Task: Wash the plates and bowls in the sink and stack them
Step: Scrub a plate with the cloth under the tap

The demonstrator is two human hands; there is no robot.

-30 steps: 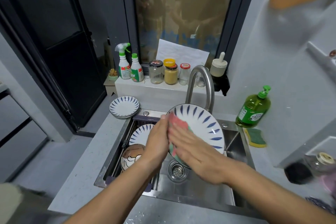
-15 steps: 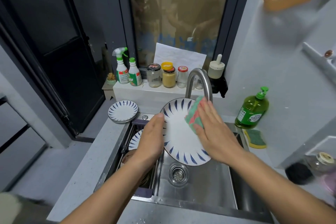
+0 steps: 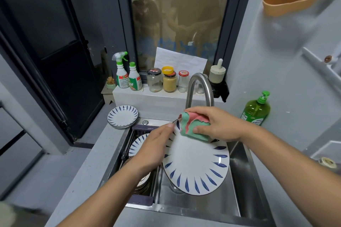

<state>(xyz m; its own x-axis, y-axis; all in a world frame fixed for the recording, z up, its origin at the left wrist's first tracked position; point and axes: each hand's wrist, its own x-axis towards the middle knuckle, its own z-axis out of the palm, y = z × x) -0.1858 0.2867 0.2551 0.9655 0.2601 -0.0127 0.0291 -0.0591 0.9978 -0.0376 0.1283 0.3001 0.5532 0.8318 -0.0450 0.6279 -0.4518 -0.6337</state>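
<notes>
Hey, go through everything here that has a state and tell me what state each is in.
Large plate: tilted above the sink, held at its left rim.
Left hand: grips the large plate.
Right hand: holds the cloth on the plate's top rim.
Cloth: bunched.
Stacked plates: on the counter.
Soap bottle: upright.
Jars: lidded.

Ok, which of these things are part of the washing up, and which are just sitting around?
In the job: big plate, cloth, sink, plates in the rack, stacked plates on the counter.

Just lying about: spray bottles, jars, orange wall basket.
</notes>
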